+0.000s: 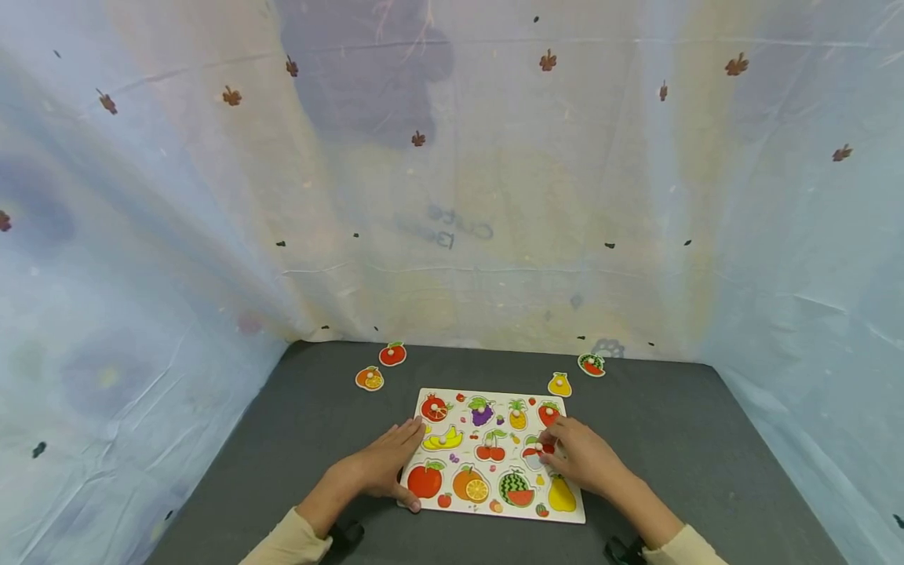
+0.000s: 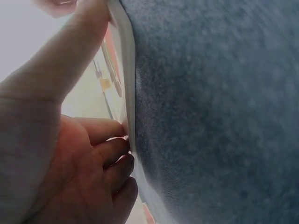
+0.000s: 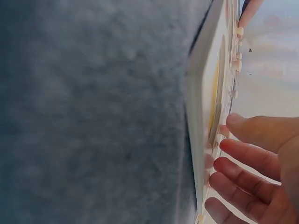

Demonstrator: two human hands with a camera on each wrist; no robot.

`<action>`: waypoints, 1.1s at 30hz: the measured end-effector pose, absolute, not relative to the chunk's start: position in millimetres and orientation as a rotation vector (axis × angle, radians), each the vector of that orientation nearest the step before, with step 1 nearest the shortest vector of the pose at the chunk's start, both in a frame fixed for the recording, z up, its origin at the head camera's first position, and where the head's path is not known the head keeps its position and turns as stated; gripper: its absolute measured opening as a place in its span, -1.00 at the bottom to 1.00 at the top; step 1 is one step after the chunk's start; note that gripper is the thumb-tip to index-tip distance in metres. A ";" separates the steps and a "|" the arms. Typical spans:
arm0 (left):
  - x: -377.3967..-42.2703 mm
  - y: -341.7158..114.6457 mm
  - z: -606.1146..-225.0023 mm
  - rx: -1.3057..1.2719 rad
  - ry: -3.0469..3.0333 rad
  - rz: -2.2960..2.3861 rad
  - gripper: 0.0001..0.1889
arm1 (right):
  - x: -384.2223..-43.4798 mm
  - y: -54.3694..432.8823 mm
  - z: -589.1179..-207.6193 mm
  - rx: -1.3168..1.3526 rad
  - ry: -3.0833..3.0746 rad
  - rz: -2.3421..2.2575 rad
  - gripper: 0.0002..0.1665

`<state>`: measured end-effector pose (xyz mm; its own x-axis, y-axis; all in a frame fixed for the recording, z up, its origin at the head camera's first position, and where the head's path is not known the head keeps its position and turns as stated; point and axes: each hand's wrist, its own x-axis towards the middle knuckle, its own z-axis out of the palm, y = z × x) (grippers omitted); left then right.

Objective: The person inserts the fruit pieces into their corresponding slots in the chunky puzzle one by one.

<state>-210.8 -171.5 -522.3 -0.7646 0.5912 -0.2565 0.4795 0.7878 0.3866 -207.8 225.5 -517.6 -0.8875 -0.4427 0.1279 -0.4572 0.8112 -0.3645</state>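
Note:
A white fruit puzzle board lies flat on the dark table. My left hand rests against its left edge, thumb at the near left corner and fingers spread along the side. In the left wrist view those fingers touch the board's rim. My right hand is over the right side of the board. Its thumb and fingertips pinch a small red fruit piece by the knob, over a partly bared pale recess. In the right wrist view the thumb is close at a knob.
Beyond the board's left side lie a red fruit piece and an orange piece. Past its right side are a pear piece and a watermelon piece. A pale patterned curtain rises behind the table.

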 end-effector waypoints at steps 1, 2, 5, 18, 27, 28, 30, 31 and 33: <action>-210.6 -171.3 -522.0 0.806 2.613 0.419 0.43 | -207.1 226.5 -518.6 0.724 -2.966 0.619 -0.77; -210.3 -171.2 -521.6 0.799 2.611 0.416 0.43 | -206.3 227.4 -519.8 0.716 -2.975 0.629 -0.76; -210.1 -171.1 -522.1 0.795 2.609 0.416 0.42 | -203.4 230.4 -523.4 0.697 -2.995 0.645 -0.74; -219.6 -181.7 -518.1 0.793 2.620 0.602 0.11 | -175.5 241.5 -519.4 0.603 -3.120 0.743 -0.02; -241.6 -187.9 -523.9 0.809 2.757 0.651 -0.30 | -161.1 250.5 -519.1 0.683 -3.168 0.767 0.32; -243.9 -188.5 -524.6 0.795 2.780 0.651 -0.33 | -160.2 251.3 -519.1 0.688 -3.174 0.780 0.35; -248.5 -190.1 -525.1 0.748 2.827 0.649 -0.36 | -158.5 252.5 -519.5 0.688 -3.190 0.796 0.40; -250.7 -191.1 -525.0 0.719 2.848 0.648 -0.36 | -157.8 253.0 -519.8 0.688 -3.197 0.799 0.42; -255.3 -193.3 -524.2 0.679 2.890 0.645 -0.36 | -157.8 254.4 -521.4 0.696 -3.207 0.801 0.47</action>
<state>-255.3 -193.3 -524.2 -0.8950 0.4460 -0.0033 0.4023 0.8104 0.4260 -157.8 254.4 -521.4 -0.8884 -0.4415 -0.1259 -0.3305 0.8054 -0.4920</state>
